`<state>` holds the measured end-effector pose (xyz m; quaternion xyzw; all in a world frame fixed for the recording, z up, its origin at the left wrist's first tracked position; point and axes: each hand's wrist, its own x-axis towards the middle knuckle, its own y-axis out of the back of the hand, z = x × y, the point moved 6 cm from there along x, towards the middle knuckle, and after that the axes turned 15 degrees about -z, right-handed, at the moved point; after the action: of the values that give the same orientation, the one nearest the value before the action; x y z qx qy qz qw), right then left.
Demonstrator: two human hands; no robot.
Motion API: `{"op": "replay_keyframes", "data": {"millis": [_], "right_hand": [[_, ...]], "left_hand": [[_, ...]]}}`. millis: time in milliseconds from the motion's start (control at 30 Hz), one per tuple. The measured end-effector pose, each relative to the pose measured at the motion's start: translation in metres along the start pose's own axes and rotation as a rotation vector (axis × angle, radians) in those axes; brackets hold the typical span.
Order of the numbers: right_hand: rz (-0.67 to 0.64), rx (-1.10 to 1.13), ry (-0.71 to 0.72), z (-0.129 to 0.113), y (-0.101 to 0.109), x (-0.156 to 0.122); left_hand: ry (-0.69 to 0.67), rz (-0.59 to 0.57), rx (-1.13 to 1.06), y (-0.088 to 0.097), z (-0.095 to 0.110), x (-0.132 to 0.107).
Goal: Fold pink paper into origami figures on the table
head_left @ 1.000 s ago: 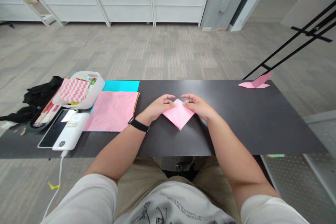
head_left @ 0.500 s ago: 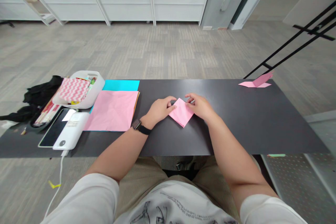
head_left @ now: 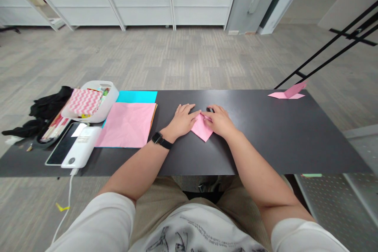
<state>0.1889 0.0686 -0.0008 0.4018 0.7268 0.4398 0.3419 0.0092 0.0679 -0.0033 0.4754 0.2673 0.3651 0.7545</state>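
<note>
A small folded piece of pink paper lies flat on the dark table, one corner pointing toward me. My left hand rests at its upper left, fingers spread on the table and thumb on the paper near the top corner. On the other side, my right hand bends over the right part of the paper, its thumb and index finger at a flap near the top. That hand covers the right corner.
Left of my hands lies a stack of pink sheets over a blue sheet. Beyond are a white basket, a white power bank with a cable and a tablet. A folded pink paper shape sits far right.
My left fingers have spread out on the table, the thumb moving to the top corner. My right hand has moved left over the paper, bringing its right side inward.
</note>
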Motion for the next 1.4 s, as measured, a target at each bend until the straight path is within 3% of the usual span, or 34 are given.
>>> {"op": "replay_keyframes", "data": {"millis": [200, 567, 900, 1100, 1267, 1400], "right_hand": [[0.008, 0.028, -0.045, 0.006, -0.001, 0.001], [0.02, 0.066, -0.07, 0.012, -0.004, 0.001], [0.024, 0.075, -0.067, 0.016, -0.009, 0.004], [0.043, 0.073, -0.049, 0.014, -0.008, 0.003], [0.034, 0.058, -0.05, 0.013, -0.008, 0.003], [0.005, 0.021, -0.069, 0.012, -0.009, 0.002]], "left_hand": [[-0.021, -0.067, 0.049, -0.006, -0.001, 0.001], [0.01, -0.081, 0.064, -0.006, 0.007, -0.014], [0.035, -0.082, 0.124, -0.002, 0.006, -0.067], [0.006, -0.028, 0.032, 0.021, 0.012, -0.091], [-0.07, 0.182, 0.031, 0.048, 0.021, -0.077], [-0.13, 0.185, 0.098, 0.03, 0.025, -0.037]]}}
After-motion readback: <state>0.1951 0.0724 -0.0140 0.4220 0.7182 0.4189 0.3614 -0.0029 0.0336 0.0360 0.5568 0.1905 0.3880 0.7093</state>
